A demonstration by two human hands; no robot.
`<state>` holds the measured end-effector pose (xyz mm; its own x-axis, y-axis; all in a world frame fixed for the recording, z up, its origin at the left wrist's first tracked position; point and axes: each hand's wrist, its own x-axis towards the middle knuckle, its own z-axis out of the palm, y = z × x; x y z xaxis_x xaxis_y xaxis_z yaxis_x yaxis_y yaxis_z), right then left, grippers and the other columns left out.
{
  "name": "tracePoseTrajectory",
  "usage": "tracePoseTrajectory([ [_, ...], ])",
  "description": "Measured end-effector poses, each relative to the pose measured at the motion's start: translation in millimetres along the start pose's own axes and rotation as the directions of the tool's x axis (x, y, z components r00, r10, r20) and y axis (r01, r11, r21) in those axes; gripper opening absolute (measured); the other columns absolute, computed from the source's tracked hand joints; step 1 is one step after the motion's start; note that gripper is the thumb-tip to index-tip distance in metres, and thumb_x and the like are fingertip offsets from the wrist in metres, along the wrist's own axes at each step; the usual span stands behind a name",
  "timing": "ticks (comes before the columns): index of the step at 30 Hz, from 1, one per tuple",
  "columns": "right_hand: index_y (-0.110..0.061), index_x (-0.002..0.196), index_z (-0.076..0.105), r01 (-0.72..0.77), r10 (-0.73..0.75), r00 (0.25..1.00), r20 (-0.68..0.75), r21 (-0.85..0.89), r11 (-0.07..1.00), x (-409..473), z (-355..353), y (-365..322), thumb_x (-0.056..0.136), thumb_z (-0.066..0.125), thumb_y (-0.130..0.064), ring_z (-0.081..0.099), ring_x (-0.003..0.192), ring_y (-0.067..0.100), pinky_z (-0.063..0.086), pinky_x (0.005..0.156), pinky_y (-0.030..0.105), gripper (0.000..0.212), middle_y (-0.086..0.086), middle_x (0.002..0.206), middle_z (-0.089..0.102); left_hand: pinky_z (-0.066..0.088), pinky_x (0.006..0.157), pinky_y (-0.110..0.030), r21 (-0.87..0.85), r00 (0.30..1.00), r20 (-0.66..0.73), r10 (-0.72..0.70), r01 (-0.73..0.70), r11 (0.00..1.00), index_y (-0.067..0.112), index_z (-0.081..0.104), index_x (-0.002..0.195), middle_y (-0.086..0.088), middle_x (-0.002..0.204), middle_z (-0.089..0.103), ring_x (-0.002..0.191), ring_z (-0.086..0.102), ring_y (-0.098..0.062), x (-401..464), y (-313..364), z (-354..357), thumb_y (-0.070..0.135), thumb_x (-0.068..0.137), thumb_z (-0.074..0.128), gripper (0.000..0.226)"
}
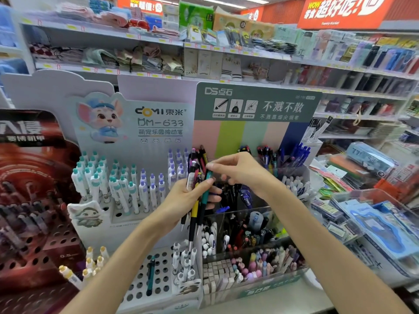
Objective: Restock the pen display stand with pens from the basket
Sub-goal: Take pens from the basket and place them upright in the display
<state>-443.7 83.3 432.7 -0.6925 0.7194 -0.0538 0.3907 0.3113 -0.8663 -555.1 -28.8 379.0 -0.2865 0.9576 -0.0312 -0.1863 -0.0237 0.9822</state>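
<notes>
Several pens (196, 196) stand bunched in the left hand (188, 200), whose fingers and thumb curl round their barrels; among them are a yellow-and-black one, a teal one and one with a white barrel. The right hand (238, 171) reaches across from the right, thumb and forefinger pinching the top of the teal pen (206, 189) in the bunch, so both hands meet over it. Behind them rises the green pen display stand (256, 103) with clear compartments of dark and pastel pens. Left of it, the white stand (158, 279) carries rows of white pens in holes, many holes bare, with one teal pen lower down. How many pens the left hand holds is hard to tell, perhaps four.
</notes>
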Motion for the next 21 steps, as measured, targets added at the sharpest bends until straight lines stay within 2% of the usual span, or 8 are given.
tracePoseTrajectory([
  [3, -0.013, 0.107, 0.069, 0.033, 0.025, 0.974, -0.224, 0.251, 0.967, 3, -16, -3, 0.088, 0.065, -0.023, 0.064, 0.07, 0.001, 0.052, 0.06, 0.011, 0.021, -0.004, 0.086, 0.071, 0.056, 0.062, -0.022, 0.004, 0.999, -0.049, -0.023, 0.024, 1.0, 0.012, 0.063, 0.109, -0.004, 0.09, 0.076, 0.078, 0.073, -0.016, -1, 1, -4, 0.023, 0.097, 0.051, 0.02],
  [5, -0.005, 0.11, 0.067, 0.19, -0.006, 0.888, -0.46, 0.355, 0.915, 7, -27, -3, 0.09, 0.063, -0.016, 0.066, 0.071, 0.005, 0.054, 0.064, 0.013, 0.023, 0.001, 0.086, 0.07, 0.055, 0.06, -0.022, 0.033, 0.995, -0.088, -0.042, 0.045, 0.998, 0.014, 0.062, 0.109, -0.001, 0.084, 0.075, 0.069, 0.071, -0.014, -3, 0, -11, 0.027, 0.096, 0.053, 0.02],
  [7, -0.005, 0.109, 0.068, 0.301, -0.11, 0.753, -0.649, 0.192, 0.934, 15, -33, 2, 0.092, 0.062, -0.014, 0.067, 0.068, 0.004, 0.054, 0.065, 0.015, 0.021, 0.002, 0.083, 0.07, 0.055, 0.06, -0.025, 0.054, 0.994, -0.103, -0.047, 0.052, 0.997, 0.014, 0.063, 0.11, 0.002, 0.075, 0.071, 0.059, 0.065, -0.011, -4, -1, -17, 0.028, 0.096, 0.053, 0.022],
  [8, -0.007, 0.108, 0.069, 0.321, -0.177, 0.708, -0.684, 0.088, 0.943, 18, -32, 4, 0.092, 0.062, -0.014, 0.067, 0.068, 0.003, 0.055, 0.067, 0.017, 0.019, 0.001, 0.082, 0.07, 0.055, 0.061, -0.026, 0.06, 0.993, -0.107, -0.045, 0.052, 0.997, 0.014, 0.064, 0.111, 0.004, 0.07, 0.068, 0.055, 0.06, -0.009, -4, -1, -19, 0.027, 0.096, 0.053, 0.023],
  [10, -0.01, 0.107, 0.07, 0.325, -0.295, 0.695, -0.655, -0.081, 0.942, 26, -25, 7, 0.091, 0.063, -0.015, 0.069, 0.072, 0.006, 0.058, 0.074, 0.026, 0.018, 0.0, 0.083, 0.071, 0.053, 0.063, -0.029, 0.069, 0.992, -0.115, -0.044, 0.052, 0.996, 0.013, 0.064, 0.111, 0.006, 0.064, 0.062, 0.051, 0.054, -0.007, -3, -2, -21, 0.027, 0.097, 0.052, 0.023],
  [14, -0.006, 0.109, 0.07, 0.259, -0.353, 0.789, -0.503, -0.248, 0.933, 45, -7, 11, 0.089, 0.066, -0.017, 0.07, 0.083, 0.017, 0.057, 0.085, 0.037, 0.024, 0.007, 0.095, 0.073, 0.051, 0.057, -0.024, 0.047, 0.992, -0.113, -0.061, 0.067, 0.997, 0.014, 0.064, 0.111, 0.008, 0.061, 0.058, 0.049, 0.049, -0.006, -3, -1, -21, 0.027, 0.098, 0.051, 0.022],
  [17, -0.008, 0.108, 0.071, 0.201, -0.319, 0.849, -0.421, -0.301, 0.932, 57, 1, 15, 0.085, 0.07, -0.019, 0.069, 0.088, 0.017, 0.054, 0.089, 0.037, 0.025, 0.007, 0.099, 0.073, 0.05, 0.056, -0.023, 0.057, 0.993, -0.104, -0.061, 0.067, 0.996, 0.015, 0.064, 0.112, 0.006, 0.063, 0.057, 0.049, 0.049, -0.007, -4, 0, -21, 0.027, 0.098, 0.051, 0.022],
  [21, -0.013, 0.094, 0.071, 0.138, -0.247, 0.868, -0.43, -0.27, 0.953, 66, 11, 20, 0.076, 0.079, -0.023, 0.07, 0.081, 0.015, 0.055, 0.079, 0.029, 0.022, 0.003, 0.085, 0.074, 0.05, 0.056, -0.022, 0.069, 0.996, -0.046, -0.074, 0.077, 0.995, 0.014, 0.06, 0.11, 0.007, 0.061, 0.059, 0.05, 0.049, -0.006, -6, 1, -20, 0.026, 0.098, 0.049, 0.02],
])
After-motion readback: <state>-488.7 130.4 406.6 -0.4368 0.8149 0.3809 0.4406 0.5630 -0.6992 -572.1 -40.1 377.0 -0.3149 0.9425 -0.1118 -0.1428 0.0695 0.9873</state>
